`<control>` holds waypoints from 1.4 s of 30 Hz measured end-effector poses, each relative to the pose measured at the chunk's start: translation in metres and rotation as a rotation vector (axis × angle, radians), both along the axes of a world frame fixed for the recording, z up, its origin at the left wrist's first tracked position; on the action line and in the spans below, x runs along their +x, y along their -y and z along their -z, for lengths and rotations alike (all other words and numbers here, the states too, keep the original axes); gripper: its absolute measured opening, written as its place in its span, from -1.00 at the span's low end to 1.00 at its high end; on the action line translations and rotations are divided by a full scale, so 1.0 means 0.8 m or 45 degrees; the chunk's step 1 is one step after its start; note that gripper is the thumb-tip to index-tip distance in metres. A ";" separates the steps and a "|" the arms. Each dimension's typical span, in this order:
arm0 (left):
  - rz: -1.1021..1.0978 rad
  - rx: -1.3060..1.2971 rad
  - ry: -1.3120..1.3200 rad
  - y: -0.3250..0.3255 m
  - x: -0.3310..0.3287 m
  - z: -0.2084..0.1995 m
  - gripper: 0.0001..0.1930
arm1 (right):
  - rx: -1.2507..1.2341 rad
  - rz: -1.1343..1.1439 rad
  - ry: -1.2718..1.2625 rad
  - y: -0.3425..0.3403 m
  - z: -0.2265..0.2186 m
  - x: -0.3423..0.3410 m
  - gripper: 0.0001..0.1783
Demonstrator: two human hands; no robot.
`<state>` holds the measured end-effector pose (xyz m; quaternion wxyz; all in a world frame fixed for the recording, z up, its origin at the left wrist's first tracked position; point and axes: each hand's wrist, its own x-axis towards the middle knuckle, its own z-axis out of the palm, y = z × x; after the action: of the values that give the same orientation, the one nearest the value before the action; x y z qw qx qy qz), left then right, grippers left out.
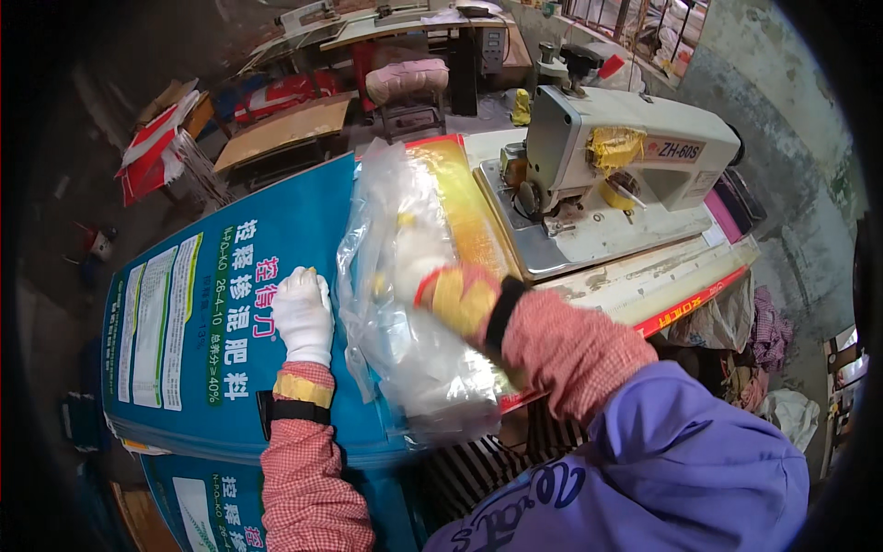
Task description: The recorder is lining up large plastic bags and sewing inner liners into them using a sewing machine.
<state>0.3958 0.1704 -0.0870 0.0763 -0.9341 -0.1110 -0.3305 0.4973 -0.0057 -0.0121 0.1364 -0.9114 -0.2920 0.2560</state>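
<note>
A thick stack of blue printed bags (303,202) lies flat in front of me. My left hand (303,317), in a white glove, rests on the top bag, its fingers bent in and pressed together; what is under them, if anything, is hidden. Crumpled clear plastic film (428,368) covers the stack's right side and part of a yellow and red printed bag (474,207). Over this film lies my right hand (423,253), also gloved in white and smeared by motion. Its thumb and fingers look spread apart, against the film.
A pale industrial sewing machine (625,138) stands on a worn table (607,285) at the right. Below the lower front edge lies another blue bag (193,501). Behind are a padded stool (407,81), a wooden board (285,133) and red-white folded bags (156,156).
</note>
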 end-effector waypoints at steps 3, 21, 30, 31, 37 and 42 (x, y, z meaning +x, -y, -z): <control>0.028 -0.039 -0.002 0.002 -0.002 0.000 -0.88 | 0.087 -0.261 0.132 0.035 -0.016 -0.051 -0.41; -0.055 -0.007 -0.121 0.016 -0.021 -0.002 -0.85 | 0.471 -0.867 0.329 0.158 0.021 -0.147 -0.35; 0.002 -0.007 -0.042 0.016 -0.018 -0.003 -0.86 | 0.664 0.308 0.079 0.019 0.005 -0.075 -0.14; -0.003 -0.003 -0.051 0.012 -0.021 0.002 -0.86 | 0.482 0.092 -0.221 0.013 -0.017 -0.085 -0.13; -0.019 -0.159 -0.096 0.006 -0.024 0.013 -0.90 | 0.538 -0.579 0.618 0.022 0.029 -0.101 -0.18; -0.018 -0.047 -0.064 0.018 -0.024 0.000 -0.85 | 0.200 -0.232 0.628 -0.022 0.021 0.010 -0.27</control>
<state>0.3768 0.1562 -0.0869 0.0641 -0.9426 -0.1217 -0.3042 0.5053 0.0123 -0.0286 0.1079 -0.9029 -0.4160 0.0142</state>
